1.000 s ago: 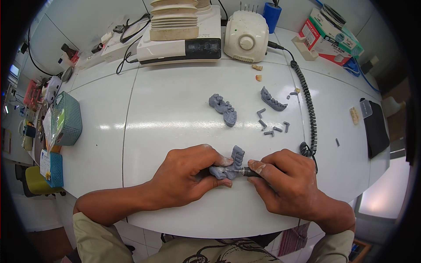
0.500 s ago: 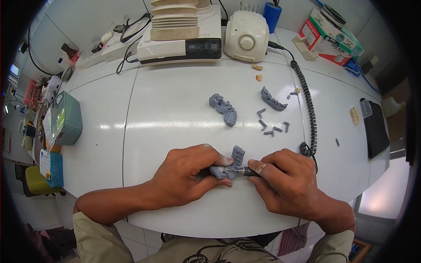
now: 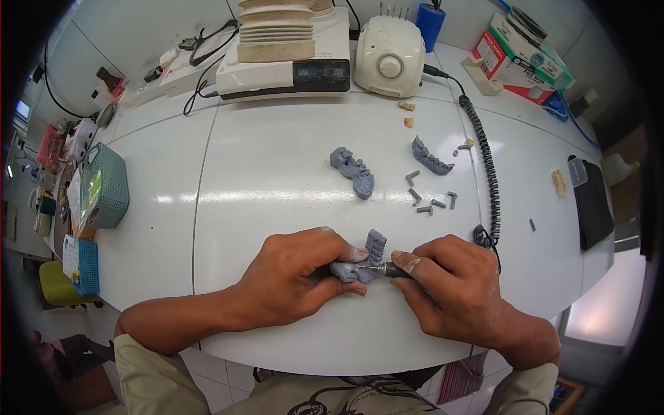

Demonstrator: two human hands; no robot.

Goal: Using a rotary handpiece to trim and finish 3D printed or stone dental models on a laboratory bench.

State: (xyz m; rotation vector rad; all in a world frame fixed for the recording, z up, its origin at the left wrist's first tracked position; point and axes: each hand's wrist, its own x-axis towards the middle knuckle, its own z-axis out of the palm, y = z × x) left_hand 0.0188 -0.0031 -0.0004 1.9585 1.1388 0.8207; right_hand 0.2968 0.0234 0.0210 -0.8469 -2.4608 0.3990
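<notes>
Between the thumb and fingers of my left hand (image 3: 304, 266) is a grey dental model (image 3: 375, 243) with a row of teeth, held just above the white table. My right hand (image 3: 453, 280) grips a black rotary handpiece (image 3: 394, 270) like a pen. Its thin bur points left and meets the model near my left thumb, which has pale dust on it. The exact contact spot is too small to make out. Beyond my hands lie a second grey dental model (image 3: 353, 171) and a curved grey row of teeth (image 3: 431, 158). Several small grey pegs (image 3: 438, 203) are scattered nearby.
A white control unit (image 3: 389, 59) with a dial stands at the back. A black coiled cord (image 3: 486, 152) runs from it along the right. Left of it is a white machine with a ribbed hose (image 3: 277, 34). A teal basket (image 3: 107, 187) and mask boxes (image 3: 519, 59) flank the table.
My hands, the model and the handpiece stay in nearly the same place. At the lower left, a dark shape in the background has shifted.
</notes>
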